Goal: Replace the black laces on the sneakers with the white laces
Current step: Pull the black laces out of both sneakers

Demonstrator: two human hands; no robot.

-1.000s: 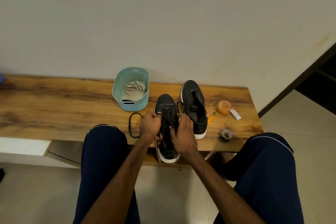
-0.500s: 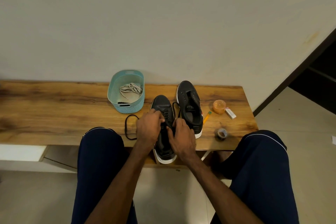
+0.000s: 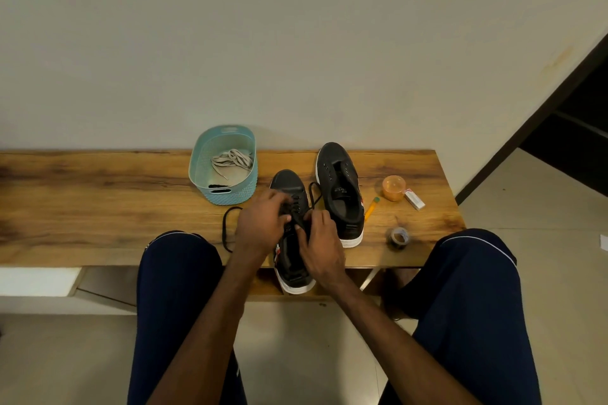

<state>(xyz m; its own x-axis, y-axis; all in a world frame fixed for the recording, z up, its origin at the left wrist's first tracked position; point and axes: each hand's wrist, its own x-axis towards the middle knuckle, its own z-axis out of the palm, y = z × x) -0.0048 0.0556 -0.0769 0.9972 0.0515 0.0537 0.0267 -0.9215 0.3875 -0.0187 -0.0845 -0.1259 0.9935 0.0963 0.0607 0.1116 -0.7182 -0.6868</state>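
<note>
Two black sneakers with white soles lie on a wooden bench (image 3: 98, 207). The near sneaker (image 3: 289, 184) still carries a black lace (image 3: 297, 204) and overhangs the bench's front edge. My left hand (image 3: 261, 227) and my right hand (image 3: 320, 243) sit on its lacing, fingers curled and pinching the black lace. A loose loop of that lace (image 3: 227, 227) trails left on the wood. The far sneaker (image 3: 339, 181) on the right has bare eyelets. White laces (image 3: 232, 159) lie bundled in a teal basket (image 3: 197, 161).
Right of the shoes sit an orange tape roll (image 3: 393, 187), a small white box (image 3: 414, 199), a yellow pencil (image 3: 371, 207) and a dark tape roll (image 3: 399, 237). My knees in dark trousers flank the bench front. A pale wall rises behind.
My left hand has slid up over the lacing toward the toe and my right hand shifted slightly with it. The view has tilted, so the bench sits lower in frame.
</note>
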